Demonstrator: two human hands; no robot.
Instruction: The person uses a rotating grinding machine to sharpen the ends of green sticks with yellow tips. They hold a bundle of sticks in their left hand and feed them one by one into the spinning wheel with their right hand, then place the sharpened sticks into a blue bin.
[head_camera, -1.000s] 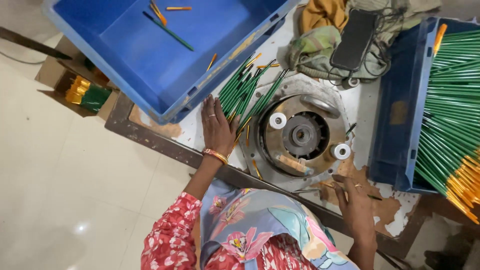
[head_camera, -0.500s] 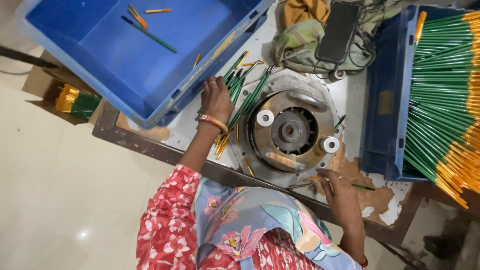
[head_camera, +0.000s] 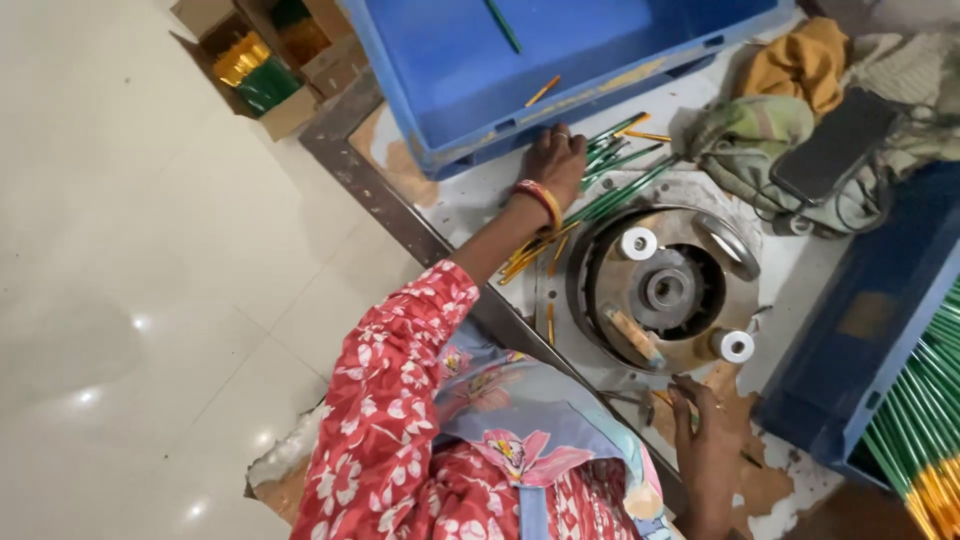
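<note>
My left hand, with bangles at the wrist, lies curled over a loose pile of thin green sticks with orange tips, right beside the wall of a big blue crate. The sticks fan out across the table towards a round metal machine with two white rollers. At the near edge of that machine, my right hand pinches a thin green stick against the worn table top. My red flowered sleeve fills the lower middle.
A second blue crate on the right holds several green sticks with gold ends. Crumpled cloths and a black phone lie behind the machine. A cardboard box stands on the pale tiled floor at the left.
My left hand has slid up the stick pile to the crate wall and its spread fingers have curled shut. The right hand stays at the machine's near edge. The view has swung left.
</note>
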